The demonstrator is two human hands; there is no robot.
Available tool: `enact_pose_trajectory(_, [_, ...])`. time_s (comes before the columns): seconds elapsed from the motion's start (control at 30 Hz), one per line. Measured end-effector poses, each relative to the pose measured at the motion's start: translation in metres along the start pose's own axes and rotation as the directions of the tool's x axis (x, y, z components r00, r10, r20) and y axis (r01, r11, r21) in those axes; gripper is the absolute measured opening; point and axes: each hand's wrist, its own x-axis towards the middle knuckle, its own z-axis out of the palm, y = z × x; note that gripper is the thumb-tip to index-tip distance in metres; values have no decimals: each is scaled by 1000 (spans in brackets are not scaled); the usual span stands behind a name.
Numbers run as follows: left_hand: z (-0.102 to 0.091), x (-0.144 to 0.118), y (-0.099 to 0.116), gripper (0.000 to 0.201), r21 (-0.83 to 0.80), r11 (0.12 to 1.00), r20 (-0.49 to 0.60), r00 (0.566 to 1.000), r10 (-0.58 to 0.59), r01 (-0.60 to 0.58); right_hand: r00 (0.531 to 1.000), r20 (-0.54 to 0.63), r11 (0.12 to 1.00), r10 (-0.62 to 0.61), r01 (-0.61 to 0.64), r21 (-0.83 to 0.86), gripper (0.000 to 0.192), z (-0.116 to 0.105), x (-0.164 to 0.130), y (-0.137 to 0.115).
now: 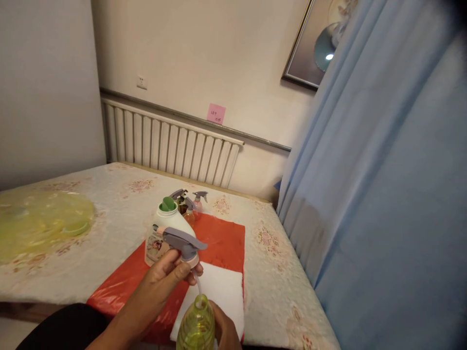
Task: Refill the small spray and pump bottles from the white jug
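Note:
My left hand (pixel 166 279) grips a grey spray trigger head (pixel 184 241) by its pale pink collar, its fingers closed around it. From the collar a thin clear tube (pixel 197 282) runs down to the mouth of a yellow-green ribbed bottle (pixel 197 326). That bottle stands upright in my right hand (pixel 225 325), whose fingers wrap its far side and are partly hidden. Behind the trigger head is a large white jug (pixel 173 220) with a green insert in its open neck. Below my left hand lies a white pad (pixel 224 291) on a red plastic sheet (pixel 226 238).
Several small spray bottles (pixel 189 211) stand behind the jug. A translucent yellow plastic bag (pixel 44 218) lies at the left of the flowered tablecloth (pixel 270 248). At the back is a white radiator (pixel 171 143); a blue curtain (pixel 365 160) hangs along the right side.

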Motion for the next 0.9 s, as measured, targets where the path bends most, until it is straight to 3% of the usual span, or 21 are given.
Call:
enact_pose_trajectory(0.1, [5, 1, 4, 28, 42, 999, 71, 997, -19, 16, 1000, 5, 999, -24, 24, 28, 94, -5, 1, 0])
enact_pose_trajectory(0.2, [8, 2, 8, 26, 46, 999, 65, 998, -4, 1, 998, -36, 998, -51, 53, 41, 94, -7, 1, 0])
enact_pose_trajectory(0.33, [10, 4, 6, 23, 19, 1000, 91, 996, -25, 23, 998, -2, 997, -65, 65, 31, 88, -12, 2, 3])
enact_pose_trajectory(0.5, [11, 8, -7, 28, -230, 973, -53, 999, -7, -6, 998, -47, 999, -37, 36, -19, 84, -20, 2, 9])
enact_pose_trajectory(0.63, [14, 11, -14, 23, -183, 981, 56, 997, -56, 65, 1000, -3, 1000, -29, 29, -1, 85, -21, 4, 8])
enact_pose_trajectory(0.7, [15, 13, -12, 23, -229, 971, 41, 998, -56, 64, 1000, -14, 1000, -24, 25, 8, 86, -22, 5, 7])
enact_pose_trajectory(0.83, [12, 19, -5, 33, -463, 886, -73, 996, -59, 18, 994, -108, 1000, 11, -14, -27, 91, -29, 5, 10])
enact_pose_trajectory(0.9, [4, 22, -7, 33, -542, 840, -112, 992, -65, -6, 996, -90, 999, 17, -19, -27, 94, -34, 6, 15])
